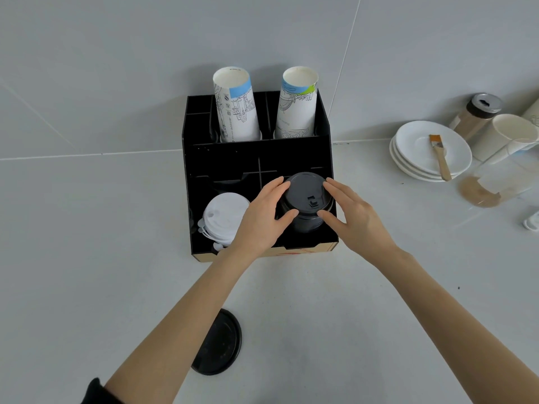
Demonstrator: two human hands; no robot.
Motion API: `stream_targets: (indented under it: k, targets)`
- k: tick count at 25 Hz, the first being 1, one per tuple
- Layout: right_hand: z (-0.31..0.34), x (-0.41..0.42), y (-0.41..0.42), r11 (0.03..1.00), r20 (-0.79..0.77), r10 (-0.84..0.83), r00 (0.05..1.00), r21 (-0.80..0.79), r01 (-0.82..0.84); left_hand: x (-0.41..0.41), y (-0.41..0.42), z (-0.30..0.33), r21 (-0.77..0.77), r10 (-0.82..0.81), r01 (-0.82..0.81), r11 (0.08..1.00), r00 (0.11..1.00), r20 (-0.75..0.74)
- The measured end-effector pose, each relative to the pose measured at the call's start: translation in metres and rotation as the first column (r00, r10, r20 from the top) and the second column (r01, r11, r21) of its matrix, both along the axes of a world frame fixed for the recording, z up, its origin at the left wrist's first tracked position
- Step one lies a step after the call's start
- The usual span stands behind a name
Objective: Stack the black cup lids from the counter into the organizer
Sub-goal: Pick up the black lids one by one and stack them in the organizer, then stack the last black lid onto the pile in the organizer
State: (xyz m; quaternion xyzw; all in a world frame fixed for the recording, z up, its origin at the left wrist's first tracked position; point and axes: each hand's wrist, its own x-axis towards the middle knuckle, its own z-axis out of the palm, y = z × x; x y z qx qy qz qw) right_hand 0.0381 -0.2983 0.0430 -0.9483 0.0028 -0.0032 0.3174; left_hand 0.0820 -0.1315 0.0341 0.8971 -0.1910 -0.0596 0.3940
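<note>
A stack of black lids (304, 202) stands in the front right compartment of the black organizer (256, 158), its top lid rising above the compartment walls. Both hands are on this stack. The left hand (259, 217) grips it from the left, fingers at the far rim and thumb at the near side. The right hand (354, 217) presses on it from the right, fingers along the rim, thumb against the near side. Both hands are grasping the stack, fingers curved, not clenched.

One black lid (218, 342) lies flat on the desk (87, 258), near the camera, partly hidden beneath the left forearm and well apart from the organizer.

The front left compartment holds a stack of white lids (223, 217), just beside the left hand. The two rear compartments each hold a stack of paper cups, left (234, 106) and right (297, 104), upside down and leaning slightly toward the wall.

To the right on the desk, well apart from the organizer, is a stack of white saucers (428, 150) with a small brush (439, 157) lying on top. Behind them stand a shaker jar (478, 113) and a white cup (506, 135). A clear container (495, 182) with brown residue lies in front of these.
</note>
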Motion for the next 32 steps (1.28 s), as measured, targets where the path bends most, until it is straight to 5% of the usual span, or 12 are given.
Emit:
stream_targets:
  k: [13,24,32]
  targets:
    - [0.016,-0.034,0.051,0.993,0.113,0.098,0.989,0.048,-0.104,-0.055,0.067,0.008,-0.067,0.106,-0.109,0.992,0.993,-0.045]
    - [-0.031,-0.083,0.123,0.954,-0.081,0.3,0.951,0.045,-0.297,-0.116,0.149,-0.032,-0.015,0.241,-0.246,0.969,0.957,-0.161]
    - [-0.051,-0.112,0.148,0.927,-0.33,0.364,0.871,0.038,-0.373,-0.142,0.169,-0.059,0.095,0.167,-0.144,0.985,0.933,-0.32]
